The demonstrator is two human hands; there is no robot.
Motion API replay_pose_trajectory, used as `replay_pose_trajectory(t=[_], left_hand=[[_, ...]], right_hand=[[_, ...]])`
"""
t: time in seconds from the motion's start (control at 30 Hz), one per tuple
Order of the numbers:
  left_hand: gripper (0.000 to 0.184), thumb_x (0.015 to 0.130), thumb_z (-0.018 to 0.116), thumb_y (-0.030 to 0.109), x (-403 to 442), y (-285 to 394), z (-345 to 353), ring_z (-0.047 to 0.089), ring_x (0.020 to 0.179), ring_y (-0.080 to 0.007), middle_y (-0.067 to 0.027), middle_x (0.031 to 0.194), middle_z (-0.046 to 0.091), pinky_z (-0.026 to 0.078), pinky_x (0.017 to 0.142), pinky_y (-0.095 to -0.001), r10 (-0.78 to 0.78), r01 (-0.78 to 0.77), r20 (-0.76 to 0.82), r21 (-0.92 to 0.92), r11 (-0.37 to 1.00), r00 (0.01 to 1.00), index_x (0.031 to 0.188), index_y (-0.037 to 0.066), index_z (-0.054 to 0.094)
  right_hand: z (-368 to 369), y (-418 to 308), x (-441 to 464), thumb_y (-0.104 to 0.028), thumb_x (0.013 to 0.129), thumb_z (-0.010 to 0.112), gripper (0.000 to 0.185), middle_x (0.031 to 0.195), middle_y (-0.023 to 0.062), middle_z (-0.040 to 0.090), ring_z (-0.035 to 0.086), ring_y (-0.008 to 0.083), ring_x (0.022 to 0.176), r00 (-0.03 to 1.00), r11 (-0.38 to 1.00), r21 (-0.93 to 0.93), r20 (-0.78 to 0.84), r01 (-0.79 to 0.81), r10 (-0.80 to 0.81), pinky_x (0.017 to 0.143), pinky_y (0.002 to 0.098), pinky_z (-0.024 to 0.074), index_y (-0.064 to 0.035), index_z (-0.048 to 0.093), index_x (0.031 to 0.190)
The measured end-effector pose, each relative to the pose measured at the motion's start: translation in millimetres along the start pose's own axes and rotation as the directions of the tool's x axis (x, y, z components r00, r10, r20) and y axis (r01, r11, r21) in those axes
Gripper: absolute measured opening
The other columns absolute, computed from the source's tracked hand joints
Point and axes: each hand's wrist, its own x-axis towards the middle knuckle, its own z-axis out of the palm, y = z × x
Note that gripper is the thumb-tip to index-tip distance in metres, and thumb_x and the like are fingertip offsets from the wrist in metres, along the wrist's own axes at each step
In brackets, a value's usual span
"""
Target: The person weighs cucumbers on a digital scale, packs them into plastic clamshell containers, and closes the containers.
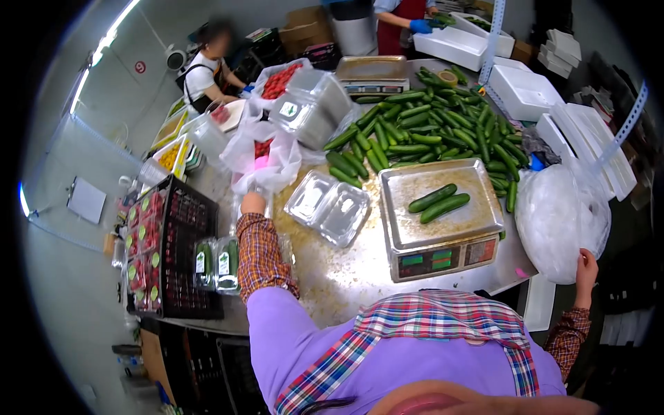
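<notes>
My left hand (254, 203) reaches across the left of the table beside a white plastic bag (266, 176) with red produce in it. Clear plastic lies at its fingertips; the fingers are hidden, so I cannot tell what they hold. Packed cucumbers in clear trays (227, 263) sit under and beside my left forearm. On the right, my right hand (586, 273) has its fingers closed at the edge of a bulky clear plastic bag (557, 218). Two cucumbers (440, 203) lie on the metal pan of a scale (443, 252). An opened clear clamshell box (328, 207) lies left of the scale.
A large heap of cucumbers (429, 128) covers the back of the table. Stacked clamshells (311, 107) stand behind the bag. A black crate (183, 242) with red packs is at the left edge; white foam boxes (522, 93) are back right. Two co-workers stand across the table.
</notes>
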Motion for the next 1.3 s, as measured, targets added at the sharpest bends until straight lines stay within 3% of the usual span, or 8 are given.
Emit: replay_pose_trajectory(t=[0.17, 0.27, 0.4, 0.47, 0.7, 0.83, 1.07, 1.3], left_hand=[[0.031, 0.090, 0.039, 0.020, -12.2, -19.4, -35.4, 0.060, 0.091, -0.0305, -0.0160, 0.100, 0.062, 0.048, 0.077, -0.0433, 0.023, -0.029, -0.077, -0.071, 0.997, 0.997, 0.113, 0.006, 0.056], [0.058, 0.085, 0.042, 0.057, -10.9, -40.2, -41.3, 0.063, 0.069, -0.0348, -0.0181, 0.070, 0.064, 0.050, 0.063, -0.0446, 0.068, -0.116, -0.474, -0.072, 0.991, 0.878, 0.076, 0.006, 0.068], [0.023, 0.081, 0.056, 0.032, 34.3, -88.0, -36.7, 0.059, 0.058, -0.0287, -0.0092, 0.071, 0.064, 0.047, 0.052, -0.0420, 0.216, -0.265, -0.428, -0.058, 0.963, 0.878, 0.077, 0.013, 0.068], [0.020, 0.065, 0.069, 0.009, -15.8, -55.4, -90.5, 0.052, 0.049, -0.0179, -0.0113, 0.057, 0.058, 0.039, 0.045, -0.0377, 0.190, -0.362, -0.427, -0.368, 0.857, 0.884, 0.065, -0.008, 0.059], [0.033, 0.071, 0.061, 0.028, -44.1, -31.0, -116.6, 0.060, 0.087, -0.0371, -0.0225, 0.089, 0.063, 0.048, 0.074, -0.0439, 0.178, -0.185, -0.172, -0.030, 0.982, 0.969, 0.088, -0.001, 0.064], [0.038, 0.076, 0.063, 0.034, -24.6, -40.4, -75.5, 0.064, 0.078, -0.0333, -0.0204, 0.089, 0.064, 0.049, 0.067, -0.0422, 0.265, -0.268, -0.215, 0.015, 0.963, 0.940, 0.088, -0.002, 0.062], [0.021, 0.084, 0.057, 0.021, -14.5, -19.0, -24.5, 0.050, 0.046, -0.0182, -0.0058, 0.061, 0.050, 0.045, 0.042, -0.0342, -0.024, 0.264, 0.335, -0.696, 0.668, 0.942, 0.078, 0.001, 0.053], [0.019, 0.086, 0.052, 0.016, -17.8, -25.9, -25.1, 0.051, 0.047, -0.0188, -0.0086, 0.066, 0.053, 0.046, 0.040, -0.0321, 0.055, 0.337, 0.432, -0.771, 0.540, 0.900, 0.079, -0.002, 0.053]], right_hand=[[-5.4, -4.2, 10.5, -0.003, 0.085, 0.051, 0.021, 0.100, 0.0099, 0.062, 0.058, 0.0186, 0.090, 0.982, 0.985, -0.103, -0.110, 0.141, -0.152, 0.078, 0.0281, 0.0450, -0.0002, 0.060, 0.104], [-11.0, -9.8, 21.1, -0.002, 0.086, 0.050, 0.024, 0.112, 0.0127, 0.058, 0.055, 0.0229, 0.104, 0.954, 0.966, -0.117, -0.171, 0.229, -0.247, 0.086, 0.0310, 0.0433, -0.0005, 0.058, 0.108], [-10.3, -41.3, 27.2, -0.002, 0.086, 0.049, 0.025, 0.117, 0.0123, 0.056, 0.053, 0.0245, 0.108, 0.905, 0.919, -0.189, -0.189, 0.346, -0.380, 0.092, 0.0324, 0.0409, -0.0010, 0.058, 0.109], [-7.8, -61.5, 26.7, -0.003, 0.086, 0.049, 0.025, 0.118, 0.0118, 0.056, 0.053, 0.0254, 0.109, 0.892, 0.898, -0.234, -0.178, 0.372, -0.415, 0.094, 0.0329, 0.0394, -0.0014, 0.058, 0.109], [14.3, -168.6, 41.3, -0.001, 0.086, 0.050, 0.023, 0.115, 0.0117, 0.058, 0.053, 0.0247, 0.111, 0.799, 0.808, -0.190, -0.144, 0.557, -0.584, 0.094, 0.0327, 0.0389, -0.0008, 0.060, 0.107], [59.7, -306.7, 29.9, 0.005, 0.080, 0.053, 0.027, 0.115, 0.0117, 0.058, 0.053, 0.0254, 0.110, 0.603, 0.592, 0.144, -0.042, 0.793, -0.797, 0.094, 0.0336, 0.0395, -0.0007, 0.060, 0.105], [224.8, -484.1, -38.5, 0.004, 0.069, 0.058, 0.027, 0.103, 0.0129, 0.058, 0.054, 0.0300, 0.097, -0.055, -0.054, 0.649, -0.019, 0.759, -0.998, 0.083, 0.0390, 0.0449, -0.0016, 0.059, 0.095], [416.2, -598.5, -134.1, -0.008, 0.068, 0.058, 0.036, 0.107, 0.0130, 0.056, 0.052, 0.0298, 0.103, -0.466, -0.176, 0.702, 0.245, 0.690, -0.851, 0.084, 0.0392, 0.0439, -0.0020, 0.058, 0.103]])
